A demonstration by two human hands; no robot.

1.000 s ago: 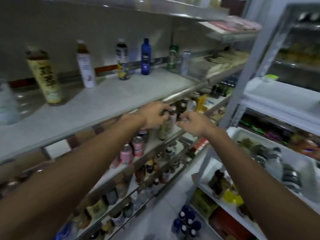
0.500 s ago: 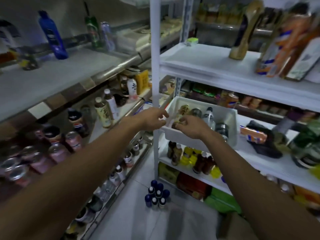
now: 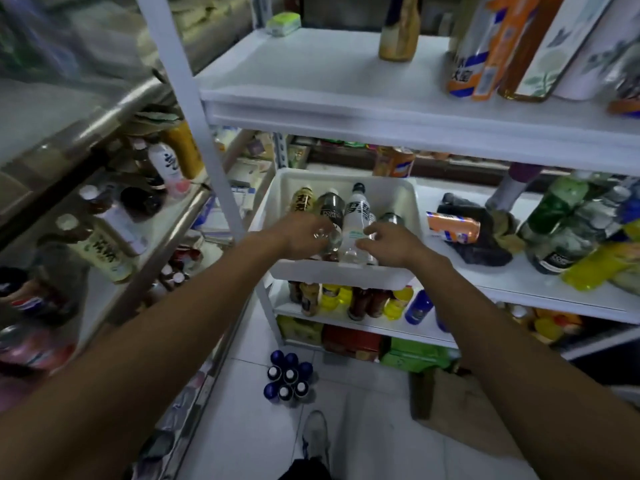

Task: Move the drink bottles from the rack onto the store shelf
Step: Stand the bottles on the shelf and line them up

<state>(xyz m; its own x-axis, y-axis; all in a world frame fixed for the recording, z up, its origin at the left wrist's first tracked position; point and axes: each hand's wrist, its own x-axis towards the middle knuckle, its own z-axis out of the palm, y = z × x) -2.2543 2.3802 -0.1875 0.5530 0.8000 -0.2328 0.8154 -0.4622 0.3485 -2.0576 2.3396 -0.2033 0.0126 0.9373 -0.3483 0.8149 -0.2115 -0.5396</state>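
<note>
Both hands are in the white tub (image 3: pixel 405 202) at centre frame, on the middle tier of the white rack (image 3: pixel 346 98), where the bottles lie side by side. The left hand (image 3: pixel 301 237) curls its fingers round the clear base of the dark-labelled bottle (image 3: pixel 330 209). The right hand (image 3: pixel 394 244) has bent fingers against the white-labelled bottle (image 3: pixel 358 220), but I cannot tell if it grips.

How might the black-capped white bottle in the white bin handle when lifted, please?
The white bottle looks smooth and round, so it could slip in a loose grip or roll if laid down. It leans among neighbours in the white bin, so lifting it may shift them. It seems plastic and capped: probably stiff, not fragile.
</note>
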